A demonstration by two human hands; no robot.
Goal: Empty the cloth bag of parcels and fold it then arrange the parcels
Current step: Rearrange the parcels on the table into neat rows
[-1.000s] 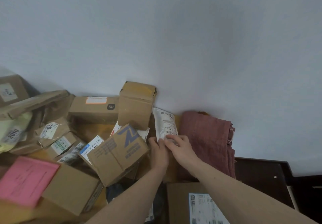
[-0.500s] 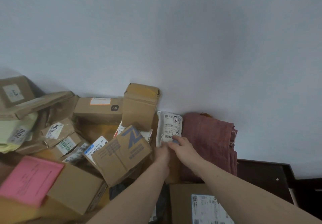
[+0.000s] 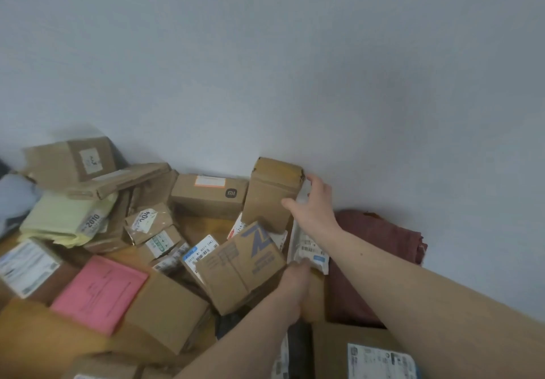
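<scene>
The dark red cloth bag (image 3: 383, 243) lies folded against the wall at the right. Left of it a tall brown box (image 3: 272, 194) stands upright by the wall. My right hand (image 3: 312, 201) grips that box's right edge, thumb on its front face and fingers behind. A white plastic parcel (image 3: 306, 245) with a barcode label leans between the box and the bag. My left hand (image 3: 296, 272) holds the parcel's lower end; its fingers are mostly hidden. Several cardboard parcels are heaped to the left.
A box with a blue logo (image 3: 241, 266) tilts against my left wrist. Behind it lies a Xiaomi box (image 3: 206, 192). A pink parcel (image 3: 100, 293) and a pale green one (image 3: 65, 219) sit at the left. A labelled box (image 3: 354, 349) is at the bottom right.
My right hand has left the white parcel and moved up to the tall brown box. My left hand has stayed at the parcel's lower end. The view has shifted closer and leftward.
</scene>
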